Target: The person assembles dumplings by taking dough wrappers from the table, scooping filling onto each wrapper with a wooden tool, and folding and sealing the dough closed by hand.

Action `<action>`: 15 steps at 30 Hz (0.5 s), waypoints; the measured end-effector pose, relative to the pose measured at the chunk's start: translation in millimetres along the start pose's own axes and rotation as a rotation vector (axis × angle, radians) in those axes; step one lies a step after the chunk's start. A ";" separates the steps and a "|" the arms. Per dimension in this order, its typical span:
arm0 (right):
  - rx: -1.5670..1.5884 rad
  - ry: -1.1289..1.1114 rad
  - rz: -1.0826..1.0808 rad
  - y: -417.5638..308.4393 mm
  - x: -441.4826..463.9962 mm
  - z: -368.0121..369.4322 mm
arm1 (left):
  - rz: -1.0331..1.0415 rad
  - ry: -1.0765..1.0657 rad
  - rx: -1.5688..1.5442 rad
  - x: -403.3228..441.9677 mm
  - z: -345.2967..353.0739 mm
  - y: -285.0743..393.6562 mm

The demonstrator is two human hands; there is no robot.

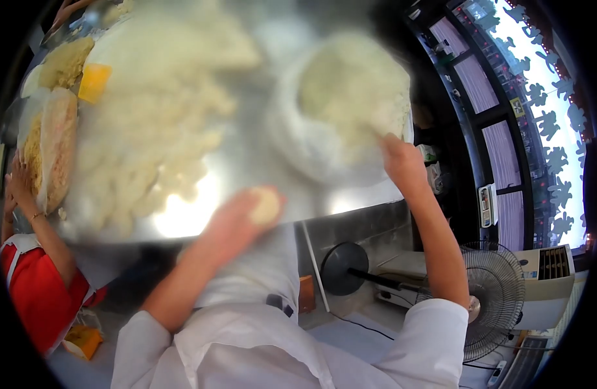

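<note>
My left hand (228,223) is closed around a pale, round piece of dough (266,206) at the front edge of the metal table (246,152). My right hand (403,163) is at the near right rim of a large white bowl (292,139). Its fingers are pressed together, and a thin, blurred end points from them into the bowl; what it is cannot be made out. A pale yellow-green mass (350,84) fills much of the bowl. Many small pale dough pieces (149,162) are spread over the table to the left, smeared by blur.
At the far left, a co-worker's hands (23,185) touch a clear bag (57,146) of crumbly food. A yellow scraper-like piece (94,83) lies near a crumbly yellow heap (68,61). Right of me stand a wire fan (483,292) and a black round-based stand (344,268).
</note>
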State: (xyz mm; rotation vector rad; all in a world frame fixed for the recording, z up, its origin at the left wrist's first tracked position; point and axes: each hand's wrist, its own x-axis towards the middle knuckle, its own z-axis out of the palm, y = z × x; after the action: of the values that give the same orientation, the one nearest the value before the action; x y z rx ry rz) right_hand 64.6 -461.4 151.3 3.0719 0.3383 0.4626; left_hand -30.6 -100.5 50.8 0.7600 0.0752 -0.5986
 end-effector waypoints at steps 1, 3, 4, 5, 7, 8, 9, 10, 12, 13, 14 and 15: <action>0.014 -0.001 0.018 -1.3 -0.2 0.3 | 0.023 -0.013 0.072 1.7 -1.1 -1.3; 0.071 -0.014 0.017 -0.1 -3.7 3.6 | 0.046 -0.034 0.136 3.4 2.2 -0.6; 0.106 -0.017 -0.002 6.8 -5.9 3.2 | 0.065 -0.048 0.153 5.6 6.2 1.8; 0.138 -0.019 -0.021 10.1 -6.9 2.4 | 0.084 -0.062 0.170 8.0 10.2 4.2; 0.448 -0.185 0.241 -17.1 -10.1 -22.1 | 0.150 -0.084 0.218 14.4 17.2 6.7; 0.601 -0.277 0.368 -36.5 -13.4 -35.0 | 0.181 -0.094 0.231 18.2 20.3 7.1; 0.719 -0.257 0.403 -51.9 -17.7 -41.6 | 0.209 -0.103 0.228 25.3 22.5 8.1; 0.750 -0.263 0.413 -62.7 -23.6 -41.2 | 0.244 -0.103 0.248 31.3 24.6 8.4; 0.824 -0.269 0.431 -84.8 -35.6 -36.1 | 0.320 -0.091 0.310 43.2 28.1 8.5; 0.904 -0.254 0.430 -100.1 -42.3 -30.0 | 0.339 -0.073 0.335 47.5 28.4 9.5; 0.939 -0.226 0.390 -115.7 -50.0 -24.3 | 0.357 -0.054 0.360 51.6 28.8 10.6; 0.898 -0.115 0.313 -133.2 -57.5 -15.3 | 0.355 -0.027 0.365 54.5 27.8 11.9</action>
State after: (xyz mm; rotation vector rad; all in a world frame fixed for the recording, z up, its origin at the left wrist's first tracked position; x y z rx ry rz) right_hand -21.5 -344.0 142.8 4.0358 0.0508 0.1408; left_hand 17.1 -138.7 63.6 1.0898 -0.1959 -0.2838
